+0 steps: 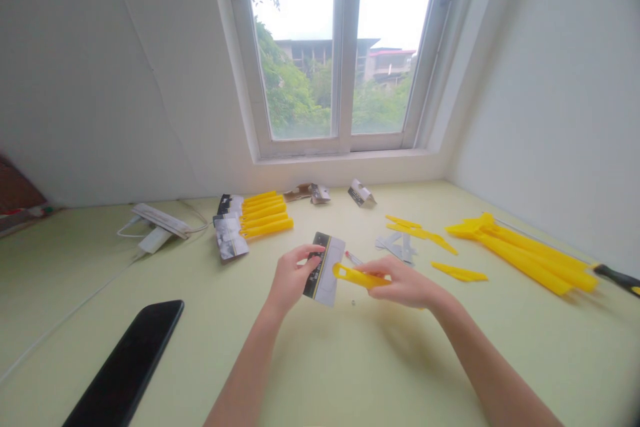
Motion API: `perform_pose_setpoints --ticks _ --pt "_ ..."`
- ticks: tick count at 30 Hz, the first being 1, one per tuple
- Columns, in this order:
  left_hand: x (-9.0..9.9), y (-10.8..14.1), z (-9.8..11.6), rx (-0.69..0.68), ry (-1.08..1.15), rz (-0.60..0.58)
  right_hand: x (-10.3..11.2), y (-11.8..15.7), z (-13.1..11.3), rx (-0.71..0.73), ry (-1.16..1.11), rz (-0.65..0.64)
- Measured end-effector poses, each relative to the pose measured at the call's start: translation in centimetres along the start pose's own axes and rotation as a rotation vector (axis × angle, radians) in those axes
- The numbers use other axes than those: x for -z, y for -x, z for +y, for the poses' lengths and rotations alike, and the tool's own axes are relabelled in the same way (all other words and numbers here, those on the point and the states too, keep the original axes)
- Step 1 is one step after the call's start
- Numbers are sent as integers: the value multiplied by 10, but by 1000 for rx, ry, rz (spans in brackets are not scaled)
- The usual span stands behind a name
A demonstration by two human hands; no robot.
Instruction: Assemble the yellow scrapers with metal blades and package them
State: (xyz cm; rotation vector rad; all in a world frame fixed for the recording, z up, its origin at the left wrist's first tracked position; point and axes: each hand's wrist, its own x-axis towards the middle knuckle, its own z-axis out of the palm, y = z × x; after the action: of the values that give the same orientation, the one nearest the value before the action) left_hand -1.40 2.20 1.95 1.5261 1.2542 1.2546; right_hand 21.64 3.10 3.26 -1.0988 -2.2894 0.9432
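Note:
My left hand point(294, 273) pinches a printed cardboard packaging card point(330, 273), black along one side and white on the other, held tilted above the table. In my right hand point(403, 280) is a yellow plastic handle point(356, 275), its rounded end with a hole at the card's right edge; whether the two touch I cannot tell. A small metal piece point(353, 303) lies on the table below them. Just behind the handle is a thin item with a red tip point(349, 255), partly hidden. Grey flat metal blades point(397, 248) lie in a loose pile beyond my right hand.
Several carded yellow handles point(267, 213) lie at back left. Folded cards point(362, 193) stand near the window. Yellow pieces point(459, 271) and long yellow parts point(525, 253) lie right, beside a black-handled tool point(617, 278). A phone point(127, 360) and power strip point(161, 220) are left.

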Motion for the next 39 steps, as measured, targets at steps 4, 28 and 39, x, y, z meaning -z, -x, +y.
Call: perform_pose_setpoints --ticks 4,28,39 --pt "0 0 0 32 21 -39 2 0 -1 10 34 -1" --pt "56 -16 -28 25 -234 803 -4 -17 30 168 409 780" --pt "130 -24 -60 331 -672 872 -12 -20 30 151 283 602"
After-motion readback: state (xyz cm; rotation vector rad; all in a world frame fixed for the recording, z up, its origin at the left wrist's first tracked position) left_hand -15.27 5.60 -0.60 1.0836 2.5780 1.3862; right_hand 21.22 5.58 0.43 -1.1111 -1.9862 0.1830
